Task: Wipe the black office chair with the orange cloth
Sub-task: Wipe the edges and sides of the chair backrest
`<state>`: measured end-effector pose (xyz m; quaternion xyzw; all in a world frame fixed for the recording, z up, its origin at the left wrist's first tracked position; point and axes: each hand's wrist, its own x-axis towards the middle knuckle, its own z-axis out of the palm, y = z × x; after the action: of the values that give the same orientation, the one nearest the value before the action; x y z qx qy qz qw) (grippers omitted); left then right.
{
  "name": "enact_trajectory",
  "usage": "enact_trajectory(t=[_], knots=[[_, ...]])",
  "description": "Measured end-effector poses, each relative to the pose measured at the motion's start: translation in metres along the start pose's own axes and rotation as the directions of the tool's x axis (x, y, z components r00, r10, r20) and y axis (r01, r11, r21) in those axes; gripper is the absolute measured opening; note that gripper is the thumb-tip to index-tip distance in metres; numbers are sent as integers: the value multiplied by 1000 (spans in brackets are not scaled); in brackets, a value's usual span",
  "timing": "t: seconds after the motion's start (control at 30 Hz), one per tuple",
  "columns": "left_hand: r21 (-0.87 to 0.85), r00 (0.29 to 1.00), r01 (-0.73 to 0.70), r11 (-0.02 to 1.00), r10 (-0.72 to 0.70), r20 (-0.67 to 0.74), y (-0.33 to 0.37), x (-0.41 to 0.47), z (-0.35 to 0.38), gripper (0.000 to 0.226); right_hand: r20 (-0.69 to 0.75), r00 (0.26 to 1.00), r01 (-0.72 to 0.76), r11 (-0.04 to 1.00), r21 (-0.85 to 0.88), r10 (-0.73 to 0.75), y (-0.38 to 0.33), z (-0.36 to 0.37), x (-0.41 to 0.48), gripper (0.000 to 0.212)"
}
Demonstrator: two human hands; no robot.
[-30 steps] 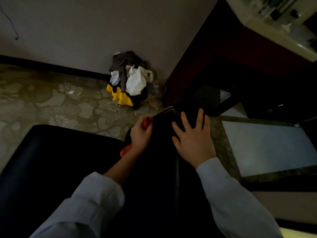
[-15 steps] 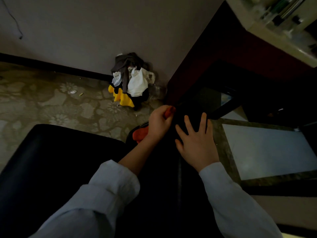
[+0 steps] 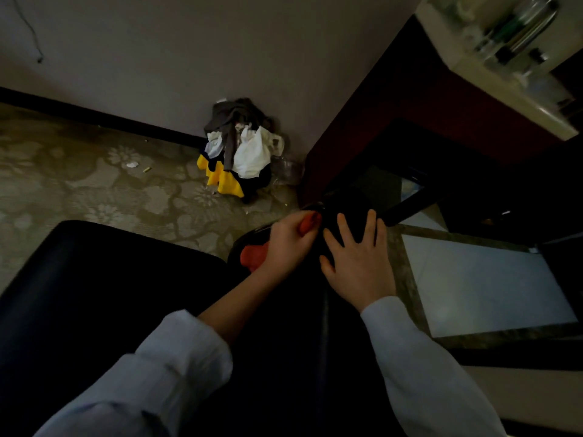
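While it's pretty dim in here, you can make out the left hand (image 3: 290,241) curled tight round the orange cloth (image 3: 252,258), with one bunch sticking out below the palm and a bit more poking past the fingertips. The cloth is pressed against a narrow dark part of the black office chair (image 3: 94,294), just beyond the seat edge; too dark to say exactly which part. The right hand (image 3: 356,263) lies flat on the chair right beside it, fingers straight and spread, holding nothing. Over in the corner where the wall (image 3: 189,58) meets the patterned carpet (image 3: 79,184) there's what looks like a small dark bin (image 3: 260,181), stuffed past its rim: a white plastic bag (image 3: 252,152) bulging out the front, a gray cloth (image 3: 227,118) draped over the top, and yellow fabric (image 3: 227,181) hanging down its side. Up top right, a pale counter (image 3: 520,99) carries a clear container (image 3: 517,26) with some stuff in it, too blurry to name.
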<state>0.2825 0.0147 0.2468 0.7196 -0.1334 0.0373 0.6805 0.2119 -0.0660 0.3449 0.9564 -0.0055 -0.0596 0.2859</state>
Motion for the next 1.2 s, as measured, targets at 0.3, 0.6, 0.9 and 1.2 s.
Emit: enact_trajectory(t=[0.3,0.6,0.9,1.2], knots=[[76,998,-38,996,41,-41,-7,31,12,14,5,993,120,993,17,-120,-3,7,3,53],[153,944,328,932,-320,-76,-78,-4,-19,22,159,974,176,980,-94,-159,-15,0,26,54],[39,995,28,999,-25,-94,-24,24,0,17,160,981,120,991,-66,-108,-24,3,31,57],[121,988,133,984,-122,-93,-62,12,-2,23,137,979,153,988,16,-154,-20,15,30,57]])
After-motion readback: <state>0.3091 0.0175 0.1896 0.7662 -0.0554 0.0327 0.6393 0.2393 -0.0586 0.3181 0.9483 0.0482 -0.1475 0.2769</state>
